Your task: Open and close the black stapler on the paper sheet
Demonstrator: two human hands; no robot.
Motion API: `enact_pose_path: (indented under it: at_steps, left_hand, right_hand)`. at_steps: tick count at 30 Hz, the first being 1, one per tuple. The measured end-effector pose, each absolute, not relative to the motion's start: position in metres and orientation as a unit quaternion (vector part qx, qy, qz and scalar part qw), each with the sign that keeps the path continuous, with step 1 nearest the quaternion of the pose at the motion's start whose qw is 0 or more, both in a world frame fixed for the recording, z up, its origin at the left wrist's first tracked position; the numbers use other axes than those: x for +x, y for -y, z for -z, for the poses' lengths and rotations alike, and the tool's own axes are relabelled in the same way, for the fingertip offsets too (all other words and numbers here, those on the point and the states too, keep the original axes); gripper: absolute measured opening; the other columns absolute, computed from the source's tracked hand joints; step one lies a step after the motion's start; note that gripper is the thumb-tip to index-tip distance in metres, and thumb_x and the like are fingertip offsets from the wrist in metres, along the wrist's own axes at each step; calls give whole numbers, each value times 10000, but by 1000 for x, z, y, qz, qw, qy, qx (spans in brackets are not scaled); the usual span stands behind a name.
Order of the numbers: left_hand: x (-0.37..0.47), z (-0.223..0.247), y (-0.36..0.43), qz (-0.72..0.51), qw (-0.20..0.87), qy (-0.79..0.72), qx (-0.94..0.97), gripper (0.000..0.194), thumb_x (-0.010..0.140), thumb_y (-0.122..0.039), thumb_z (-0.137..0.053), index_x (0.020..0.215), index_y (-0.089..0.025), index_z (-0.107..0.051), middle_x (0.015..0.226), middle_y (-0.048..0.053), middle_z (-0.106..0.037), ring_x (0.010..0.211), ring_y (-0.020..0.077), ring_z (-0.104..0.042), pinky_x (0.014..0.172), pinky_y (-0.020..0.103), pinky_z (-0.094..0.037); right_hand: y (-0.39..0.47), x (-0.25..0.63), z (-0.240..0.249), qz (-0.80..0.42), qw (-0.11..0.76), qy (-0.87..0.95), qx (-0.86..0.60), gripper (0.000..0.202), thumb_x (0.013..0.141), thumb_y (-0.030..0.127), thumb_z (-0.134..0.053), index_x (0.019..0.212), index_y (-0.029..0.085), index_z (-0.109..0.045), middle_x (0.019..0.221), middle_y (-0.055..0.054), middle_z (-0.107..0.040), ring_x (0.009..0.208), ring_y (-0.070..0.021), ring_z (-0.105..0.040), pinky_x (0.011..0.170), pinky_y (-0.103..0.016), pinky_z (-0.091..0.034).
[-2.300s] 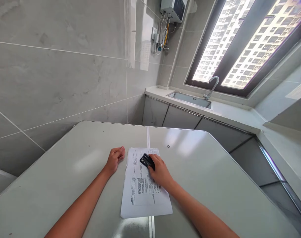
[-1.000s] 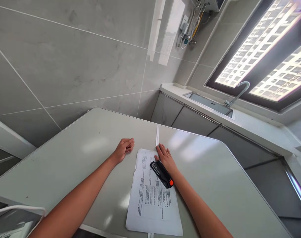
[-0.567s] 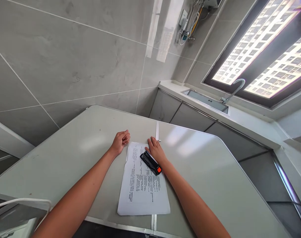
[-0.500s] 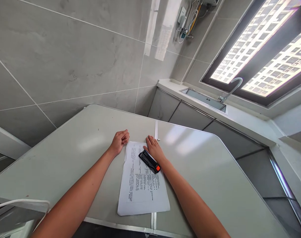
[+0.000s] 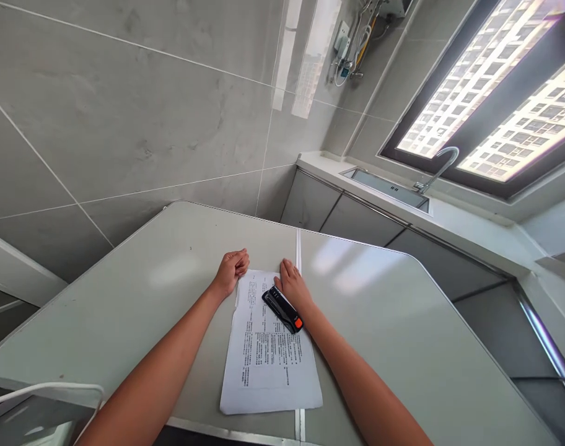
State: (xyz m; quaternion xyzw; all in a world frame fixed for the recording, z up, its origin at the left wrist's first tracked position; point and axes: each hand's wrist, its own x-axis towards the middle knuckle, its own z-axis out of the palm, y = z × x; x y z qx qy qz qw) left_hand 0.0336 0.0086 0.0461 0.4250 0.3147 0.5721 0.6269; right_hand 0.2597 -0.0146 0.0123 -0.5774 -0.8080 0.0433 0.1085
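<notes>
A printed sheet of paper [image 5: 268, 378] lies on the table, its text running sideways, and I cannot tell whether it is one sheet or a stack. On its upper right part rests a black stapler [image 5: 282, 310] with an orange end. My left hand [image 5: 232, 271] is closed in a fist at the paper's upper left corner, and what its fingers hold, if anything, is hidden. Beside the stapler, my right hand [image 5: 294, 286] lies flat over the upper right corner, fingers stretched and close together. It is not wrapped round the stapler.
The pale table [image 5: 385, 334] has a white seam strip and rounded corners. Behind it stands a counter with a sink [image 5: 389, 189] and a faucet [image 5: 443, 167] below a window. A white cable [image 5: 41, 387] curves at the lower left. A tiled wall rises on the left.
The right hand's fingers have drawn closer together. The left hand stays closed by the paper's corner. The whole view has shifted slightly, and the stapler stays on the paper.
</notes>
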Motion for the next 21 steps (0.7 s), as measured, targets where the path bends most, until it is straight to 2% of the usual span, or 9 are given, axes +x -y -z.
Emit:
enact_pose_path:
  at_steps: [9,11,14,16,18,20,21]
  left_hand:
    - [35,-43,-13,-605,595,-325,418,560,905,-409,-668,574,-202,-268,537,-69,-226,465,71,-219,469,254,-210]
    - [34,-41,-13,-622,556,-353,424,551,925,-428,-636,576,-204,-273,538,-60,-241,471,81,-223,479,263,-208]
    - [31,-37,-12,-613,438,-444,484,552,935,-453,-621,559,-204,-302,528,-36,-267,496,111,-260,507,277,-189]
    - [31,-35,-10,-554,349,-505,562,525,923,-435,-644,546,-200,-365,530,-11,-333,535,141,-335,531,285,-184]
    - [32,-34,-9,-464,277,-544,642,377,932,-383,-639,620,-207,-518,618,24,-498,638,184,-470,559,283,-222]
    - [35,-34,-9,-371,216,-569,702,132,952,-310,-606,853,-242,-661,845,58,-647,843,231,-584,606,284,-300]
    - [36,-34,-9,-327,192,-577,723,92,958,-279,-594,981,-261,-681,959,71,-670,942,247,-604,637,289,-337]
  right_hand:
    - [-12,221,-19,-54,101,803,-585,623,1051,371,-371,1564,16,-361,1670,-228,-273,1566,-325,-238,1249,-488,-234]
    - [-8,217,-24,-42,134,791,-596,593,1047,362,-384,1551,50,-383,1659,-211,-309,1546,-326,-262,1227,-494,-260]
    - [6,225,-29,-37,181,737,-650,514,1021,395,-440,1465,137,-485,1530,-194,-474,1416,-347,-402,1120,-498,-377]
    - [13,237,-29,-64,186,703,-684,489,975,429,-519,1382,159,-545,1384,-193,-557,1291,-358,-483,1034,-483,-439]
    - [15,247,-27,-105,188,695,-686,486,918,422,-591,1324,155,-582,1271,-178,-590,1209,-345,-526,1006,-455,-460]
    - [15,255,-25,-143,202,697,-674,464,875,381,-626,1281,157,-610,1206,-150,-604,1168,-315,-555,1013,-419,-465]
    - [15,257,-25,-158,213,693,-671,447,856,363,-637,1257,167,-627,1186,-138,-608,1166,-305,-561,1017,-408,-467]
